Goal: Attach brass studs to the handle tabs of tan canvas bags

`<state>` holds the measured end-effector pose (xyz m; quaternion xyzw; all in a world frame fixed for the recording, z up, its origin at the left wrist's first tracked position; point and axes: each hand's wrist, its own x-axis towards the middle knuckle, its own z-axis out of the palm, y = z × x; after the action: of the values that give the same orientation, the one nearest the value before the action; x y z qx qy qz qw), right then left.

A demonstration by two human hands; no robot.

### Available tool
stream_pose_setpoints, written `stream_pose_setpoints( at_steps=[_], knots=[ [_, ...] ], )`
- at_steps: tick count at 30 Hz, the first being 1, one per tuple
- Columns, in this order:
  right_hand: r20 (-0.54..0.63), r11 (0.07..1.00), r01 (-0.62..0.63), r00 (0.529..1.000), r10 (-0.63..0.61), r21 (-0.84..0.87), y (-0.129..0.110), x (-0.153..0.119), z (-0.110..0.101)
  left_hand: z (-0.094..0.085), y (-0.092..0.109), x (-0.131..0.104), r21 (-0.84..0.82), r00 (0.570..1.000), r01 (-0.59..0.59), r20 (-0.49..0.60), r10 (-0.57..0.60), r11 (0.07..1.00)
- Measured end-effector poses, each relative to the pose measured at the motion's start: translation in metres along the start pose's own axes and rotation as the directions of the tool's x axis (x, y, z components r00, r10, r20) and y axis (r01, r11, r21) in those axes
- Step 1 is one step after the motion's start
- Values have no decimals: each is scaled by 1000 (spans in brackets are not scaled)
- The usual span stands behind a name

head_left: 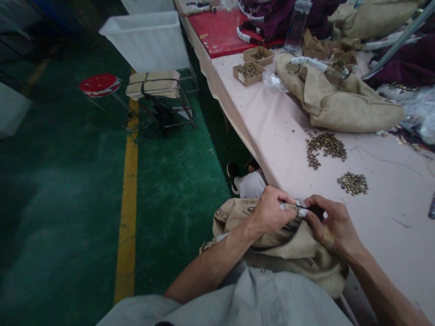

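A tan bag (292,253) lies across my lap at the table's edge, its opening facing up. My left hand (273,210) pinches the bag's rim, fingers closed. Close on its right, my right hand (326,219) grips the same rim between thumb and fingers. White wrapping shows on fingertips of both hands. Any small part between the fingertips is too small to make out. Two piles of small brass-coloured metal pieces, a larger one (326,147) and a smaller one (352,183), lie on the table beyond my hands.
On the pale table (384,235) are another tan bag (356,106), small cardboard boxes (248,73) of metal pieces, a clear bottle (297,27) and a red board (220,34). A white bin (149,40) and red stool (99,84) stand left.
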<state>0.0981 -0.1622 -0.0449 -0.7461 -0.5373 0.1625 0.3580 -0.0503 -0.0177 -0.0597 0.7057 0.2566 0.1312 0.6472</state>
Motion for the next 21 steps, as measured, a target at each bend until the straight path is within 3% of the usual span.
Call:
stream_pose_setpoints(
  at_steps=[2,5,8,10,12,14,15,17,21],
  knots=[
    [-25,997,77,997,-78,-31,3,-2,-5,1,11,-6,187,987,-149,-33,158,971],
    [-48,980,172,983,-177,-100,2,-3,-14,1,29,-20,484,926,-344,32,377,805],
    [-79,963,239,965,-250,-126,-5,-8,-17,-3,43,-33,632,932,-341,127,341,696],
    [-135,936,307,934,-331,-173,-12,-13,-15,-7,47,-37,623,974,-215,86,208,752],
    [-196,899,362,890,-412,-248,-16,-20,-13,-11,45,-37,480,996,-63,90,23,875],
    [-251,867,391,846,-471,-309,-16,-27,-10,-13,39,-33,174,961,89,244,-130,981],
    [-272,857,397,829,-489,-329,-15,-31,-8,-13,35,-30,-8,928,166,340,-154,986],
    [-304,845,398,806,-508,-357,-9,-39,-4,-10,27,-24,-306,892,297,426,-149,905],
    [-338,828,403,774,-536,-390,6,-51,6,3,23,-16,-547,916,371,347,-200,750]
  ],
)
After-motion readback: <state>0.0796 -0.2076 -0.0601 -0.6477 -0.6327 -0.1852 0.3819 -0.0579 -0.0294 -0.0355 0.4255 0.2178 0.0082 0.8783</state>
